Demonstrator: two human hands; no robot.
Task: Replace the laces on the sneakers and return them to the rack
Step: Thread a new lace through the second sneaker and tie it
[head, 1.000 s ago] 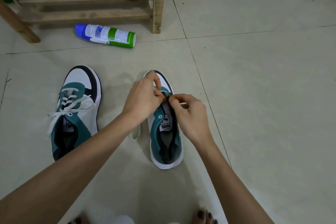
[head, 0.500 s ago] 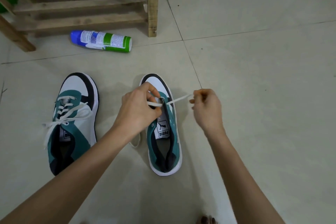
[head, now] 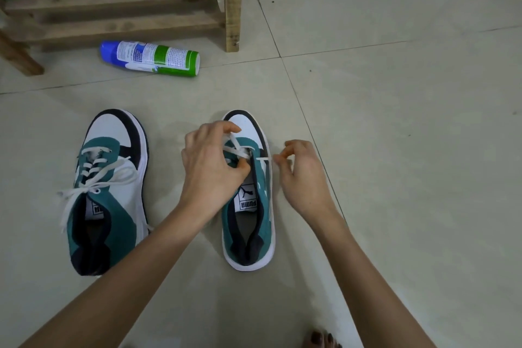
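On glossy pale floor tiles (head: 395,150), near a rough slatted wooden rack (head: 127,0): laced sneaker (head: 107,192), teal, white and black; beside it, partly laced sneaker (head: 248,220), grey insole (head: 247,223) inside. Flat white lace (head: 236,147) pinched in left hand (head: 209,167) fingers over the front eyelets, its end pinched in right hand (head: 302,175) fingers. Cylindrical spray can (head: 152,58) on its side.

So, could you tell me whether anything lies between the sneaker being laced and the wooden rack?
Yes: a spray can lies on its side on the floor just in front of the rack, roughly between it and the sneaker being laced. Nothing else visible stands between them.
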